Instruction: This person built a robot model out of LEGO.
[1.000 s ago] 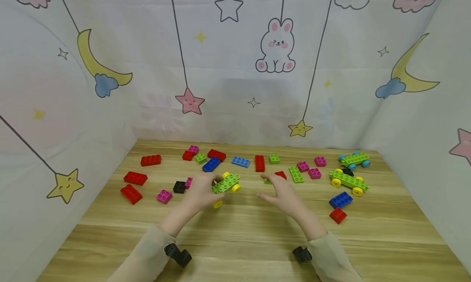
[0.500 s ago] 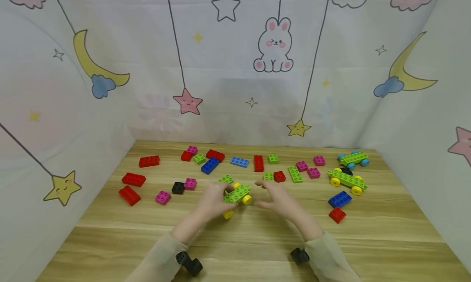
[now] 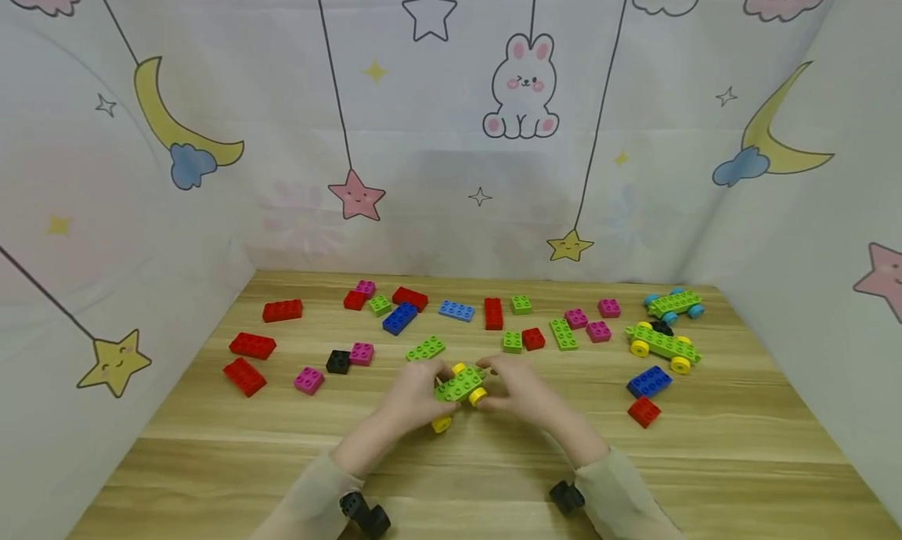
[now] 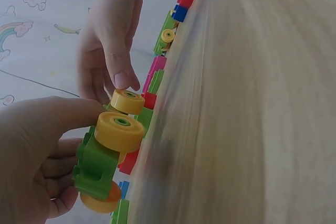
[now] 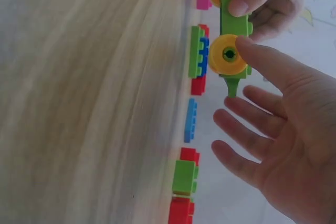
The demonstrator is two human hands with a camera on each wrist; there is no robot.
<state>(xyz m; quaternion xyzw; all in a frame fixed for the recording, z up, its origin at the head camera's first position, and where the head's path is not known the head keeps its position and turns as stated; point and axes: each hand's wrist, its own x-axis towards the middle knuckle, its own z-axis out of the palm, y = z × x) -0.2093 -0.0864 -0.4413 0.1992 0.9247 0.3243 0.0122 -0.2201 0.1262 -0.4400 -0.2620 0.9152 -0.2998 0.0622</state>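
Observation:
Over the middle of the table, my left hand (image 3: 409, 397) grips a green toy car base (image 3: 460, 385) with yellow wheels, thumb on one side and fingers on the other. My right hand (image 3: 527, 393) is at the car base's right end. In the right wrist view its thumb (image 5: 265, 59) meets or overlaps a yellow wheel (image 5: 227, 56), while the other fingers are extended and spread below. Whether it touches the wheel I cannot tell. Just behind the left hand lies a long green brick (image 3: 426, 348). A small green brick (image 3: 512, 342) and a red brick (image 3: 533, 339) sit beyond the right hand.
Two more green car bases, one with yellow wheels (image 3: 662, 347) and one with blue wheels (image 3: 674, 304), stand at the right. A blue brick (image 3: 649, 381) and several pink, red and black bricks lie around the wooden table (image 3: 493, 477). A printed curtain (image 3: 423, 211) encloses it.
My left hand has moved the car base rightward and nearer to me, uncovering the long green brick. The right hand has come slightly closer, so its fingertips are now at the car base's end.

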